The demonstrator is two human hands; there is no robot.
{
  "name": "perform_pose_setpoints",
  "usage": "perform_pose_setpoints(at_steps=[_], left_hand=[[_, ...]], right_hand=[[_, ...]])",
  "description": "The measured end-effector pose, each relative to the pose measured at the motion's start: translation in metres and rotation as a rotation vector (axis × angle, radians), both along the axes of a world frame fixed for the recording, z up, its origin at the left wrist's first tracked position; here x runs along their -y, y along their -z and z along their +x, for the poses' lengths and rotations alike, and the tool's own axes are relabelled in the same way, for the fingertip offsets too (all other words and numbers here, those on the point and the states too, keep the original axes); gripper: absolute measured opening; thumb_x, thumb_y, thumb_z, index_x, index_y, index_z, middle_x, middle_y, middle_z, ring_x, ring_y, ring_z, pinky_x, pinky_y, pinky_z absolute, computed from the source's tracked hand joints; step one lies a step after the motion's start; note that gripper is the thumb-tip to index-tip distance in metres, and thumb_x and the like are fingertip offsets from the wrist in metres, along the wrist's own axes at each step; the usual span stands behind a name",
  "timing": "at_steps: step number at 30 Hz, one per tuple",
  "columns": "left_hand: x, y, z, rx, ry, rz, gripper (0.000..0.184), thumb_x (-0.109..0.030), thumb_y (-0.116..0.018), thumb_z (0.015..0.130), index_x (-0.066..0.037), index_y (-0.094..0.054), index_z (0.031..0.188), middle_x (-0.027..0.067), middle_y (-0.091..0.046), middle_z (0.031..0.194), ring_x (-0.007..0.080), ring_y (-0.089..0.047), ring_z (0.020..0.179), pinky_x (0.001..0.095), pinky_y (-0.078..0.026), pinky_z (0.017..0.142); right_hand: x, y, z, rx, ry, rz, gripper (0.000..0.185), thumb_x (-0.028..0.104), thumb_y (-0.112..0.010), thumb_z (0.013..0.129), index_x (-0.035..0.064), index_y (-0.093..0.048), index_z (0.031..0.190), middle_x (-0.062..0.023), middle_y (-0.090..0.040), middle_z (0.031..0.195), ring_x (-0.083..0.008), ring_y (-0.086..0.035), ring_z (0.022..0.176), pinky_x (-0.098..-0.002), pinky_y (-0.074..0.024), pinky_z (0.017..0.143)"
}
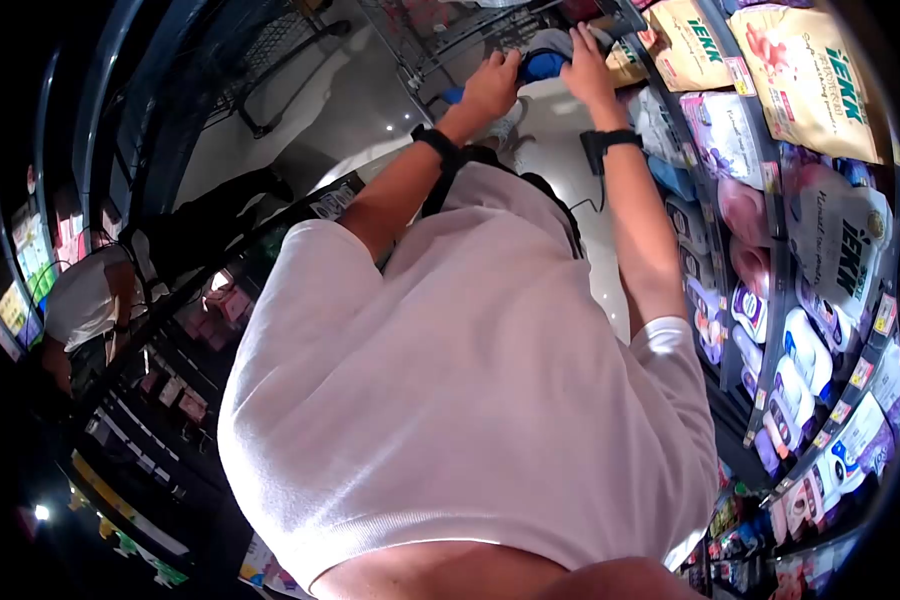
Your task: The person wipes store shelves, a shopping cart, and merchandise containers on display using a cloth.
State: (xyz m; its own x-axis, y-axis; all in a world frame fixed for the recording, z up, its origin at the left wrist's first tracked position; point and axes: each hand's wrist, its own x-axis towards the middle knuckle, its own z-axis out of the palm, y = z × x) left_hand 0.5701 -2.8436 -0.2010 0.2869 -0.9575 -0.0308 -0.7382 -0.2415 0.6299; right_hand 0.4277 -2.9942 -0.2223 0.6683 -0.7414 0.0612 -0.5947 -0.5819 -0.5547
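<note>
Both my hands are stretched out ahead at the top of the head view, on the blue handle (543, 66) of a shopping cart (440, 42). My left hand (492, 86) has its fingers curled over the handle. To its right, my right hand (588, 75) lies over the handle's other end, with its fingers bent forward and partly hidden. Something grey and soft-looking (550, 41) shows just beyond the handle between the hands; its kind is unclear. A black band (438, 145) circles my left wrist, and another black band (610, 143) my right.
Shelves on the right hold cream refill packs (805, 75), grey packs (840, 235) and white bottles (808, 350). Dark shelving (185, 390) runs along the left. A person in a white shirt (90, 300) is at the far left. Light floor (345, 105) shows ahead.
</note>
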Motion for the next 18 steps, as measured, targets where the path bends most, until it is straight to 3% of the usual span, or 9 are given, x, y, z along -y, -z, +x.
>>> perform_pose_setpoints(at_steps=[3, 6, 12, 13, 14, 16, 18], left_hand=[[-0.004, -0.003, -0.003, -0.018, -0.018, 0.022, 0.036, -0.013, -0.065, 0.082, -0.007, -0.044, 0.11, 0.0219, -0.054, 0.101, 0.0463, -0.055, 0.096, 0.0504, -0.047, 0.079], [-0.005, 0.003, -0.002, -0.065, -0.02, 0.028, 0.035, -0.01, -0.064, 0.082, -0.007, -0.044, 0.11, 0.0226, -0.054, 0.101, 0.0467, -0.055, 0.096, 0.0507, -0.046, 0.079], [0.003, 0.009, -0.002, -0.149, 0.097, -0.014, 0.047, -0.01, -0.066, 0.078, -0.008, -0.04, 0.117, 0.0245, -0.055, 0.101, 0.0494, -0.055, 0.096, 0.0528, -0.047, 0.078], [0.009, 0.027, 0.001, -0.164, 0.15, -0.127, 0.047, -0.016, -0.068, 0.081, -0.006, -0.041, 0.117, 0.0235, -0.058, 0.099, 0.0462, -0.058, 0.092, 0.0491, -0.048, 0.078], [0.015, 0.026, 0.006, -0.275, 0.195, -0.084, 0.046, -0.02, -0.07, 0.082, -0.006, -0.043, 0.116, 0.0227, -0.059, 0.097, 0.0425, -0.06, 0.088, 0.0467, -0.048, 0.076], [0.025, 0.024, 0.017, -0.525, 0.236, 0.045, 0.047, -0.03, -0.072, 0.084, -0.004, -0.047, 0.114, 0.0192, -0.062, 0.091, 0.0304, -0.061, 0.082, 0.0412, -0.047, 0.072], [0.022, 0.02, 0.032, -0.668, 0.321, 0.229, 0.044, -0.029, -0.068, 0.088, -0.004, -0.047, 0.118, 0.0169, -0.063, 0.095, 0.0266, -0.061, 0.086, 0.0389, -0.047, 0.075]], right_hand=[[-0.047, -0.011, 0.0, 0.142, -0.072, 0.069, 0.058, 0.005, -0.056, 0.078, -0.0001, -0.042, 0.135, -0.0151, -0.036, 0.148, -0.0398, -0.049, 0.121, -0.0453, -0.0453, 0.097], [-0.094, -0.023, -0.004, 0.224, -0.005, 0.123, 0.066, 0.005, -0.057, 0.078, -0.0002, -0.033, 0.139, -0.0151, -0.031, 0.15, -0.0404, -0.046, 0.123, -0.0457, -0.0458, 0.096], [-0.1, -0.032, -0.018, 0.241, 0.11, 0.075, 0.06, 0.004, -0.059, 0.078, -0.0011, -0.04, 0.135, -0.0238, -0.037, 0.139, -0.0451, -0.043, 0.123, -0.0468, -0.0433, 0.098], [-0.092, -0.032, -0.018, 0.216, 0.132, 0.005, 0.057, 0.003, -0.059, 0.078, -0.0015, -0.043, 0.133, -0.0253, -0.038, 0.137, -0.0459, -0.044, 0.122, -0.0468, -0.043, 0.098], [-0.083, -0.032, -0.018, 0.242, 0.158, -0.059, 0.052, 0.003, -0.059, 0.078, -0.0035, -0.047, 0.129, -0.0267, -0.039, 0.131, -0.0479, -0.045, 0.118, -0.0469, -0.0428, 0.098], [-0.071, -0.032, -0.016, 0.101, 0.242, -0.052, 0.053, 0.005, -0.06, 0.079, 0.0025, -0.049, 0.132, -0.0302, -0.039, 0.128, -0.0476, -0.047, 0.115, -0.0477, -0.043, 0.096], [-0.065, -0.029, -0.009, -0.054, 0.285, -0.049, 0.056, 0.01, -0.06, 0.08, 0.0121, -0.049, 0.136, -0.0339, -0.038, 0.128, -0.0478, -0.051, 0.11, -0.0482, -0.0437, 0.095]])
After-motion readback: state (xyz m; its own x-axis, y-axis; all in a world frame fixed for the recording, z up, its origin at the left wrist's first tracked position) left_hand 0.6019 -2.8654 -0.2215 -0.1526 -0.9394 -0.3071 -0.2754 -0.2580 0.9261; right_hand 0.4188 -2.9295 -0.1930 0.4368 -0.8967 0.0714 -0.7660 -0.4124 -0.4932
